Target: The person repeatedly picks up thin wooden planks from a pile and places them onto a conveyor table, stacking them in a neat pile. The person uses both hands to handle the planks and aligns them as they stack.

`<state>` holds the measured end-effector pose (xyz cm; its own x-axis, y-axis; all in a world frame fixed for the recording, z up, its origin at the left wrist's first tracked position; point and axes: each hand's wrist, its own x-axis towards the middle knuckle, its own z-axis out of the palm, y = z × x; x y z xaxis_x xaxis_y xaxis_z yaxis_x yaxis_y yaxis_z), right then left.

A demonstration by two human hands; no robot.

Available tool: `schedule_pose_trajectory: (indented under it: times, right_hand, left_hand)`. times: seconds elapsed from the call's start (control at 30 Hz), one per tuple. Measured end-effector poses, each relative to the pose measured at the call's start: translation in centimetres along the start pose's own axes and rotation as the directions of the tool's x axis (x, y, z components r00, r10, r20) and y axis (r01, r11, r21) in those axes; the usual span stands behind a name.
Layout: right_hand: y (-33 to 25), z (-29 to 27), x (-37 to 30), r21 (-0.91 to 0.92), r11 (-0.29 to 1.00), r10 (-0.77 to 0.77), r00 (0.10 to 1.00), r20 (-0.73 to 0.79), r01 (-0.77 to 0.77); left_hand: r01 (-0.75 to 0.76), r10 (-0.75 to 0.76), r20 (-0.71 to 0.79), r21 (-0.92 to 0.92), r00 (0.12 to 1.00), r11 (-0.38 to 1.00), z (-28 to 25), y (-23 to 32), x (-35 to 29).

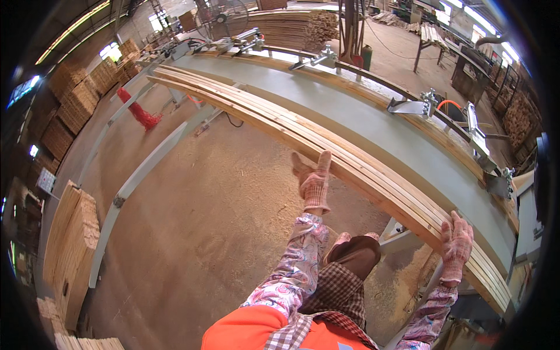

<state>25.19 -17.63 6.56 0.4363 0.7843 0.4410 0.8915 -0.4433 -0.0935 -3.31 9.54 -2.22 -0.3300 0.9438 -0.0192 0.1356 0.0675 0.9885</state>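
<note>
Several long pale wooden strips (361, 167) lie side by side in a bundle along the near edge of a grey machine table (373, 125), running from the far left to the lower right. My left hand (314, 182), in a pinkish knit glove, is at the near edge of the bundle, fingers apart, a fingertip against the nearest strip. My right hand (457, 248), gloved alike, rests over the strips nearer their right end, its fingers stretched out across the top. Neither hand wraps round the wood.
Metal clamps (429, 105) line a rail behind the table. Curved grey support arms (140, 166) reach out at left, near stacked boards (73, 245) and a red bundle of strands (137, 109). Sawdust covers parts of the floor (233, 204). More timber (286, 29) is piled at the back.
</note>
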Motion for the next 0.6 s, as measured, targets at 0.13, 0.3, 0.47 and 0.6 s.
schedule_pose_trajectory:
  times: [0.13, 0.3, 0.47, 0.6]
  right_hand:
    - [0.6, 0.3, 0.3, 0.001, 1.0, -0.006, 0.998, 0.058, 0.006]
    - [1.9, 0.6, 0.4, -0.009, 1.0, 0.008, 0.993, 0.121, -0.007]
    - [2.1, 0.8, 0.6, -0.03, 0.999, 0.023, 0.988, 0.151, -0.018]
    - [2.4, 1.1, 0.6, -0.013, 1.0, 0.024, 0.986, 0.162, -0.022]
  left_hand:
    - [0.095, -0.062, 0.126, -0.268, 0.99, 0.959, 0.7, -0.8, 0.7]
    - [0.317, -0.184, 0.296, -0.507, 0.937, 0.801, -0.4, 3.1, -0.5]
    - [0.379, -0.109, 0.435, -0.603, 0.894, 0.702, -2.2, 1.5, 0.0]
    - [0.37, -0.176, 0.38, -0.53, 0.908, 0.763, -1.6, 2.1, -1.0]
